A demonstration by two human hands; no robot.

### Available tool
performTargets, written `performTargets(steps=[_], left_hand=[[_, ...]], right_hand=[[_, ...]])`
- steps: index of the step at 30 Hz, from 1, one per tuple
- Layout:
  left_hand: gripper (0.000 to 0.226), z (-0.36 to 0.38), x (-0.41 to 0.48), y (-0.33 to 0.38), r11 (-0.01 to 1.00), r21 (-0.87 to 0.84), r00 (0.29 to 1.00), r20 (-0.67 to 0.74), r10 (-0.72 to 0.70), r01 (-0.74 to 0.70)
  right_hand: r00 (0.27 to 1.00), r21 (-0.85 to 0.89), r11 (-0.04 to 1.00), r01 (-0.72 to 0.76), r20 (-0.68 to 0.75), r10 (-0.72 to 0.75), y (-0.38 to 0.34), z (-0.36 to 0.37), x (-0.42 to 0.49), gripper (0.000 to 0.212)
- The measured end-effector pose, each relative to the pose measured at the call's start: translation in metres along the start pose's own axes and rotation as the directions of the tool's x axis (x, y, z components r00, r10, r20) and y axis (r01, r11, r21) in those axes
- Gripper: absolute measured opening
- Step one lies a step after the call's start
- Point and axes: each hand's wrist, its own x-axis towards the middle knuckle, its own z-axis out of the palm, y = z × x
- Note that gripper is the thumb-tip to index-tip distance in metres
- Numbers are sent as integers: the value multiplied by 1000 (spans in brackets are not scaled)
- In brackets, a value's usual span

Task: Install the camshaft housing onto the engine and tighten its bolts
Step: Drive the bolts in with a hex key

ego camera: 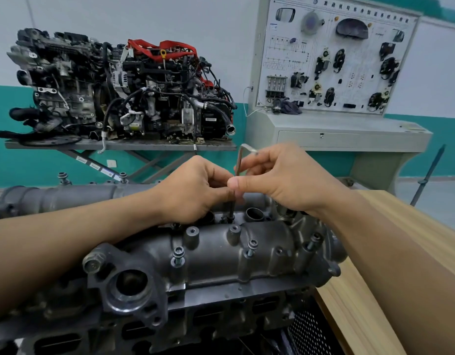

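The dark grey camshaft housing (221,254) lies on the engine (170,326) in the lower middle of the head view. An L-shaped hex key (238,160) stands upright over the housing's middle, its tip down at a bolt (231,218) between the two humps. My right hand (280,179) pinches the key's upper shaft and bent end. My left hand (195,188) pinches the shaft lower down, beside the right thumb. Several bolts stand proud along the near edge, such as one bolt (178,253) and another bolt (252,245).
A wooden bench top (400,252) runs along the right. Behind, a complete engine (118,90) sits on a scissor lift table (118,146). A training board with car parts (333,55) stands on a grey console at the back right.
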Motion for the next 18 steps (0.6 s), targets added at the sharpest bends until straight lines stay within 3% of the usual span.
performTargets(steps=[3,8,12,14,18], left_hand=[[21,1,-2,3,1000,1,995,96,-28,28],[20,2,-2,1,999,24,994,96,-43,41],[17,1,2,-3,1000,-9,999,-36,-16,16],[14,1,3,-3,1000,-11,998,-65,-26,25],[22,2,-2,1,999,-2,998,53,-39,39]], right_hand=[[994,40,999,19,106,-23,0,-1,0,16],[997,-12,999,41,68,-40,-2,-2,1,4],[998,-72,997,9,-55,-13,-2,1,4,26],[999,-98,995,2,-31,-5,-1,0,4,28],[999,38,999,-14,40,12,5,-10,3,34]])
